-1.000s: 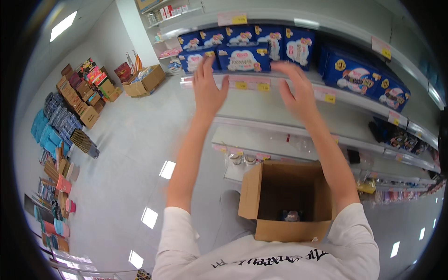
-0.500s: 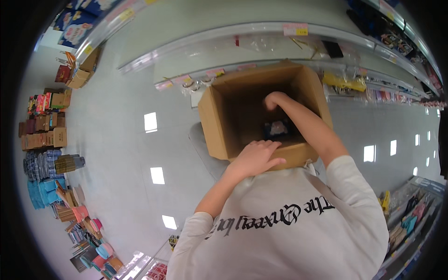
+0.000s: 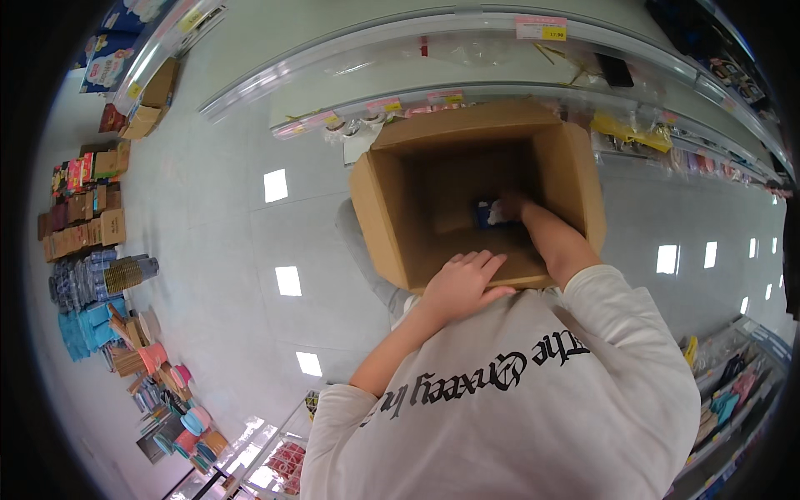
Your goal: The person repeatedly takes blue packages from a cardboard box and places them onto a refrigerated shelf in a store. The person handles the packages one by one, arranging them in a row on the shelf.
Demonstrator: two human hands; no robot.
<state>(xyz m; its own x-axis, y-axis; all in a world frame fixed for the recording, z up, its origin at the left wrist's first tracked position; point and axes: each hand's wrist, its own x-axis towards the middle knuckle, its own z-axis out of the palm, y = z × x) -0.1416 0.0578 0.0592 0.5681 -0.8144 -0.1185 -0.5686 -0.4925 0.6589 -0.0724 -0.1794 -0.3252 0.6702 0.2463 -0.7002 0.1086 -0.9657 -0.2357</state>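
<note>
A deep cardboard box [image 3: 386,229] stands open in front of me, its flaps spread outward. My left hand [image 3: 463,285] lies across its near edge, fingers stretched over the rim and thumb apart. Down inside, my right hand [image 3: 515,207] is at a small dark-blue package [image 3: 486,215] with a pale patch. Shadow covers the fingers of that hand, so its grip on the package cannot be made out.
Beyond the box runs a pale store shelf [image 3: 358,54] with price tags, clear plastic wrapping and a yellow packet [image 3: 631,132]. Stacked cartons [image 3: 112,227] and goods line the left wall. A rack of hanging items [image 3: 733,392] stands at lower right.
My right hand has gone deeper into the box, down to the blue package, having been above and apart from it. My left hand stays on the near rim.
</note>
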